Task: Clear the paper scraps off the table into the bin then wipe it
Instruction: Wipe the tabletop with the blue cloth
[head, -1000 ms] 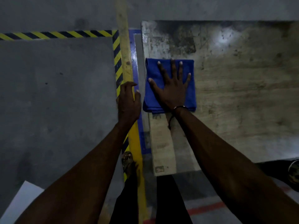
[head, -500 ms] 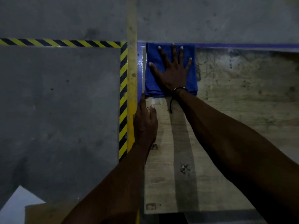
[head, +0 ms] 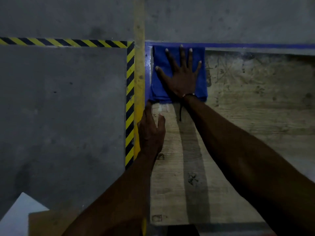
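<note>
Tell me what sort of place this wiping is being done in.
Probably a workshop or factory floor: bare concrete floor marked with black-and-yellow hazard tape, and a scuffed wooden table where the right hand presses a blue cloth.

Worn, scratched wooden desk [head: 247,133], stained, dark stripe down near-left part. Folded blue cloth [head: 159,79] flat on far-left corner, reaching far edge. Right hand [head: 181,77] spread flat on cloth. Left hand [head: 150,132] resting on desk's left edge, just near side of cloth. Grey concrete floor [head: 59,116] beside desk; white sheet [head: 18,213] lying on it at bottom left.
</note>
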`<state>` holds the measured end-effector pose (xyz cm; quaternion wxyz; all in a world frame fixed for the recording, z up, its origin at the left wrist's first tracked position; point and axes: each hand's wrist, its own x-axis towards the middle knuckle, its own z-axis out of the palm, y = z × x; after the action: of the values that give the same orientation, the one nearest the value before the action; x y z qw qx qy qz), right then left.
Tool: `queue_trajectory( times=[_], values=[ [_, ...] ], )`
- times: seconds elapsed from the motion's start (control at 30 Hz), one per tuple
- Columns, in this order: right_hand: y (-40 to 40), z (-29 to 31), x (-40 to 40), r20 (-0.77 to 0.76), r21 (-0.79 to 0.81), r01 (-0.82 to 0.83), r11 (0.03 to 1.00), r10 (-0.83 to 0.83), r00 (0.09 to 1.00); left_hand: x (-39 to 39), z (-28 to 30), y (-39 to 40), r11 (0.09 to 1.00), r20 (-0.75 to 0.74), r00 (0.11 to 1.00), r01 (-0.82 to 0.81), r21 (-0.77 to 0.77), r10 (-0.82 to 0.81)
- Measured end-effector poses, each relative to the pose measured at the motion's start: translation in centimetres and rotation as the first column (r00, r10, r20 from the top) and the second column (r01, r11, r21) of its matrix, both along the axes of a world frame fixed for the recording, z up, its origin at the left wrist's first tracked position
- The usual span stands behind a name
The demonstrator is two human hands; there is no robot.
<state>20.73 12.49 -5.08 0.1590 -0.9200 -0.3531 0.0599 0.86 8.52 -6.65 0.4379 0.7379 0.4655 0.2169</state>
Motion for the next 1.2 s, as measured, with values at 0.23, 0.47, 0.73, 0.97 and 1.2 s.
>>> queue_trajectory(
  times=[0.23,0.47,0.73,0.97,1.2],
  values=[
    [-1.9,-0.3,-2.0,0.039,-0.002,-0.017,1.000,0.017,0.999,0.0,-0.2,0.0,0.999,0.012,0.999,-0.033,0.003,0.033],
    [-12.6,0.4,-13.2,0.069,-0.048,0.002,0.999,0.001,0.998,-3.2,1.3,1.6,0.999,0.144,0.989,-0.010,-0.035,0.015],
    [-6.5,0.3,-8.5,0.015,-0.051,0.069,0.996,-0.069,0.998,-6.9,1.8,5.2,0.997,0.039,0.997,0.068,-0.041,-0.067],
    [-16.6,0.9,-21.1,0.070,-0.051,0.062,0.997,-0.058,0.996,-8.1,2.7,4.1,0.986,0.046,0.987,0.159,-0.045,-0.156],
    [-16.5,0.6,-21.5,0.069,-0.061,0.119,0.991,-0.115,0.991,-11.3,2.7,2.5,0.984,0.072,0.983,0.171,-0.050,-0.167]
  ],
)
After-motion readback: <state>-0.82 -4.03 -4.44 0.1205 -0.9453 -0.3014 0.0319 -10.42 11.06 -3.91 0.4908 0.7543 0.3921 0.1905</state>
